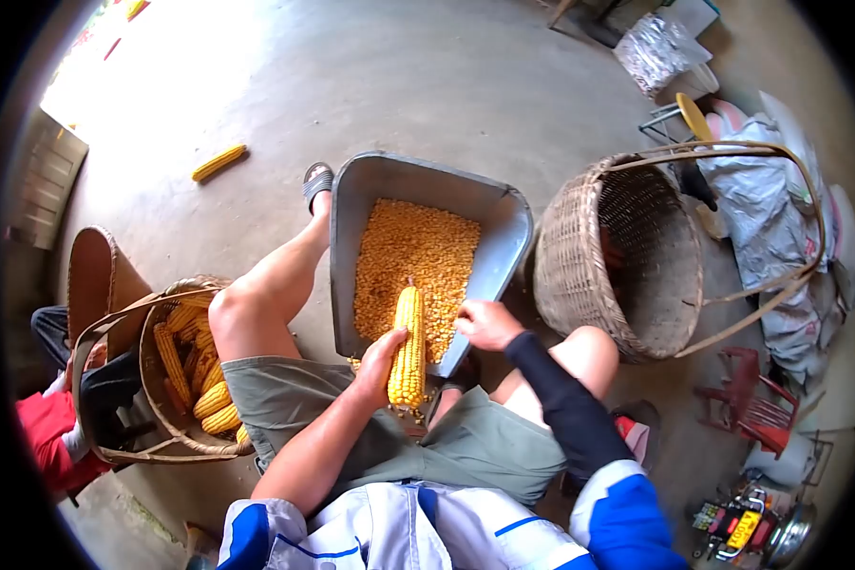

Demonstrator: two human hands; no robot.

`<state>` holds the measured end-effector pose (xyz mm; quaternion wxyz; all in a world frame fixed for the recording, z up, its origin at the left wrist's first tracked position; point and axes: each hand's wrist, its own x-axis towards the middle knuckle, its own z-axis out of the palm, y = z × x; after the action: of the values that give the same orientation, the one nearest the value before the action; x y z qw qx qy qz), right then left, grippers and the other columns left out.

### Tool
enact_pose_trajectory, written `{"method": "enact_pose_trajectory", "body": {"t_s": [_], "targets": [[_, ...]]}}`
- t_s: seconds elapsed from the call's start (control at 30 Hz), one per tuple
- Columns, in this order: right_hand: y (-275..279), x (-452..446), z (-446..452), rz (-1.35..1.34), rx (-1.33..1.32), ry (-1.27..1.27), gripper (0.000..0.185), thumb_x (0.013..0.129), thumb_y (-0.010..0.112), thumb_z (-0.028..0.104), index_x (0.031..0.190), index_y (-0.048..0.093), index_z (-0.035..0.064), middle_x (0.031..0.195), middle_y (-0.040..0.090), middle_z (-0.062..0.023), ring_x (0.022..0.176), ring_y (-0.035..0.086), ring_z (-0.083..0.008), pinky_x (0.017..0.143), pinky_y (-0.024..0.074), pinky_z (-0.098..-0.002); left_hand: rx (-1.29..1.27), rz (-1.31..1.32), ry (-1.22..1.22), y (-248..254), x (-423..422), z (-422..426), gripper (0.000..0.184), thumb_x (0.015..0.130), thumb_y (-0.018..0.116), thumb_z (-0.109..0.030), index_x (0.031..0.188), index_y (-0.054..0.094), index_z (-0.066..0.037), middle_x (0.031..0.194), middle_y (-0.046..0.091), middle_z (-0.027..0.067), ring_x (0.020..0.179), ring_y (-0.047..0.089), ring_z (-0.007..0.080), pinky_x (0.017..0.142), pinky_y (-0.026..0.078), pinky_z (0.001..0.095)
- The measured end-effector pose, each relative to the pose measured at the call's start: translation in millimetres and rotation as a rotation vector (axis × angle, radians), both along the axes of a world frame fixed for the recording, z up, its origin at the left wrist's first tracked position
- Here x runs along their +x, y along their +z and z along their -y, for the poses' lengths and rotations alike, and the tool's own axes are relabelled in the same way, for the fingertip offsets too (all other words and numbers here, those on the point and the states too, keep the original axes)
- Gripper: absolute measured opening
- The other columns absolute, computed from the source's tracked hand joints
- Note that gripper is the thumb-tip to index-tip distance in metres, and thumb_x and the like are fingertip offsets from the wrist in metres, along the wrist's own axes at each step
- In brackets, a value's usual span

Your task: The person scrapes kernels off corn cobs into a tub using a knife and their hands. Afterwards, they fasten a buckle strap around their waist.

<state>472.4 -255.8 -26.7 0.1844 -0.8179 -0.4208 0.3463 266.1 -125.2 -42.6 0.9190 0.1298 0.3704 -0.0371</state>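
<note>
My left hand (378,369) is wrapped round an ear of corn (408,350), with yellow kernels still covering most of it. The ear points away from me over the near end of a grey tub (497,228). Loose corn kernels (416,249) are spread over the tub's bottom. My right hand (487,326) is closed at the tub's right near edge, a little apart from the ear. Whatever its fingers hold, if anything, is hidden. The tub stands between my legs, and a few kernels lie below its near edge.
On my left a wicker basket (150,380) contains several ears of corn (217,407). A larger wicker basket (570,256) lies tilted on my right, near white sacks (760,204) and a red chair (752,404). Another ear (219,162) rests on the floor. Someone's red clothing (49,442) shows at left.
</note>
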Motion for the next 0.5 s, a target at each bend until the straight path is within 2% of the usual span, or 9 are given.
{"method": "enact_pose_trajectory", "body": {"t_s": [0.07, 0.1, 0.17, 0.2, 0.37, 0.43, 0.5], "targets": [[-71.1, -25.3, -20.5, 0.049, -0.252, 0.03, 0.027, 0.083, 0.062, 0.027, 0.091, 0.07, 0.0025, 0.092, 0.068, -0.0226, 0.088, 0.068, -0.0359, 0.08, 0.0539, -0.0436, -0.067, 0.043, 0.0, 8.9, -0.9, -6.3, 0.051, 0.098, 0.048, -0.035, 0.129, 0.05, 0.004, 0.111, 0.066, 0.0203, 0.097, 0.066, 0.0305, 0.089, 0.054, 0.0423], [-95.9, -39.3, -24.7, 0.008, -0.259, -0.027, 0.033, 0.078, 0.063, 0.029, 0.078, 0.067, -0.0041, 0.087, 0.067, -0.026, 0.087, 0.067, -0.0402, 0.08, 0.0533, -0.048, -0.153, 0.077, 0.064, 24.8, 2.8, -8.1, 0.052, 0.098, 0.047, -0.035, 0.13, 0.048, 0.005, 0.113, 0.064, 0.0214, 0.099, 0.066, 0.0312, 0.09, 0.053, 0.0422], [-156.0, -58.7, -26.7, -0.076, -0.32, 0.027, 0.031, 0.074, 0.068, 0.03, 0.079, 0.068, -0.0009, 0.086, 0.068, -0.0252, 0.085, 0.067, -0.0409, 0.075, 0.0542, -0.047, -0.197, 0.157, 0.098, 21.7, 3.5, -10.0, 0.054, 0.098, 0.046, -0.037, 0.131, 0.047, 0.006, 0.115, 0.063, 0.0221, 0.1, 0.065, 0.031, 0.091, 0.052, 0.0415], [-167.1, -71.2, -24.4, -0.124, -0.345, 0.007, 0.032, 0.075, 0.068, 0.03, 0.08, 0.068, -0.0011, 0.086, 0.068, -0.0254, 0.086, 0.067, -0.041, 0.075, 0.054, -0.0471, -0.166, 0.152, 0.094, 35.2, 7.7, -11.3, 0.047, 0.099, 0.044, -0.037, 0.124, 0.052, 0.002, 0.105, 0.065, 0.0178, 0.094, 0.065, 0.0272, 0.087, 0.054, 0.038], [-165.4, -108.3, -4.9, -0.323, -0.392, -0.262, 0.034, 0.077, 0.065, 0.031, 0.082, 0.067, -0.0023, 0.088, 0.067, -0.0262, 0.089, 0.066, -0.0415, 0.077, 0.0532, -0.0473, -0.064, 0.054, 0.102, 57.2, 17.2, -13.8, 0.036, 0.097, 0.05, -0.03, 0.12, 0.051, -0.002, 0.1, 0.062, 0.0129, 0.092, 0.062, 0.0215, 0.083, 0.052, 0.0353], [-161.3, -107.9, -5.2, -0.379, -0.368, -0.371, 0.035, 0.078, 0.064, 0.032, 0.083, 0.066, -0.0027, 0.088, 0.067, -0.0266, 0.09, 0.066, -0.0417, 0.078, 0.0529, -0.0474, 0.034, 0.131, 0.154, 48.6, 23.0, -8.3, 0.035, 0.097, 0.052, -0.027, 0.121, 0.05, -0.002, 0.099, 0.061, 0.0129, 0.088, 0.064, 0.022, 0.078, 0.054, 0.0351], [-156.2, -103.6, -10.5, -0.441, -0.323, -0.481, 0.036, 0.079, 0.063, 0.032, 0.085, 0.066, -0.0031, 0.089, 0.067, -0.0269, 0.091, 0.066, -0.0419, 0.078, 0.0526, -0.0475, 0.053, -0.012, 0.103, 49.8, 24.7, -9.3, 0.035, 0.097, 0.052, -0.026, 0.121, 0.049, -0.001, 0.098, 0.062, 0.0132, 0.084, 0.065, 0.0226, 0.074, 0.055, 0.0351]]}}
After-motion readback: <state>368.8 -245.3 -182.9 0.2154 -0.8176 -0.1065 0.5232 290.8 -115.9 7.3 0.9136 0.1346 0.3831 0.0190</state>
